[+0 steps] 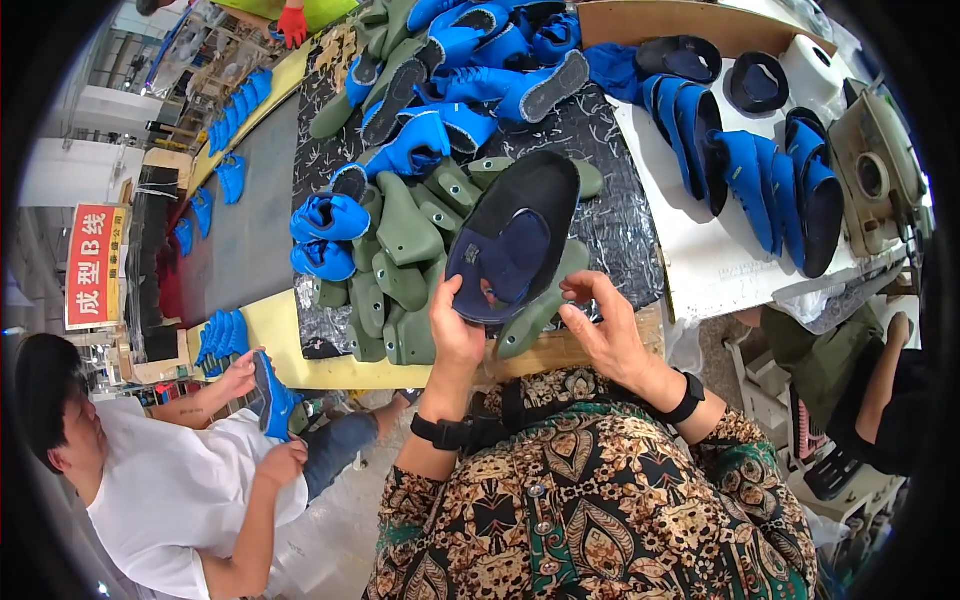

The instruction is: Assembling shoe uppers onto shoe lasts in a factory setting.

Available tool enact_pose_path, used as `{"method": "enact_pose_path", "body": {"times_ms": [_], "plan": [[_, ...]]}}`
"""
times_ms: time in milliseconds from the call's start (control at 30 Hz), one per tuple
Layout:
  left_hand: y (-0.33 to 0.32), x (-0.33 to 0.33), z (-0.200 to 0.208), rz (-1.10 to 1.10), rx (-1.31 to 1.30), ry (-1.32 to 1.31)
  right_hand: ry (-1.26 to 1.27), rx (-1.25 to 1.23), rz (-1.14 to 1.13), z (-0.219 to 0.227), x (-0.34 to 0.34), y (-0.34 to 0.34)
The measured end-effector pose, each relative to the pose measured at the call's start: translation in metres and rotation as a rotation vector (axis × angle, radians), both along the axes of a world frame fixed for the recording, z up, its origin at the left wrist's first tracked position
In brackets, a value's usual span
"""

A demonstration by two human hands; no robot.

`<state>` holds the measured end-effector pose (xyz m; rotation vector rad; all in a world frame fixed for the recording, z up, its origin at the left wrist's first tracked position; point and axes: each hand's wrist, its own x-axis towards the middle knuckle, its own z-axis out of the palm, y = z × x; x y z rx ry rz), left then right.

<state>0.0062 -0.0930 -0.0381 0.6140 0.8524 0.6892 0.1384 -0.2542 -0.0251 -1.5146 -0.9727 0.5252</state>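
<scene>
My left hand grips the heel end of a dark insole, black toward the toe and navy at the heel, tilted up above the table. To the right of that heel, my right hand is apart from it, fingers bent and spread, with nothing visible in them. Under and behind the insole lies a pile of green shoe lasts. Blue shoe uppers are heaped farther back, some with grey soles facing up.
On the white table at right stand stacked blue-and-black insoles, a white roll and a greenish machine. At left, a co-worker holds a blue shoe beside a grey conveyor belt edged with blue shoes.
</scene>
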Motion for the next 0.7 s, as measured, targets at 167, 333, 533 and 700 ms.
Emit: {"method": "enact_pose_path", "body": {"times_ms": [167, 333, 533, 700], "plan": [[0.0, 0.0, -0.001, -0.002, -0.012, 0.0, 0.034, 0.001, -0.002, -0.001, -0.003, -0.001], [-0.001, 0.001, -0.002, 0.011, -0.017, 0.004, 0.022, 0.023, -0.003, -0.002, -0.003, 0.0], [-0.002, 0.0, -0.001, 0.05, -0.081, 0.003, 0.027, 0.029, 0.015, -0.003, -0.006, 0.001], [-0.006, 0.006, 0.012, 0.095, -0.161, -0.013, 0.017, 0.022, 0.024, -0.002, -0.007, 0.001]]}}
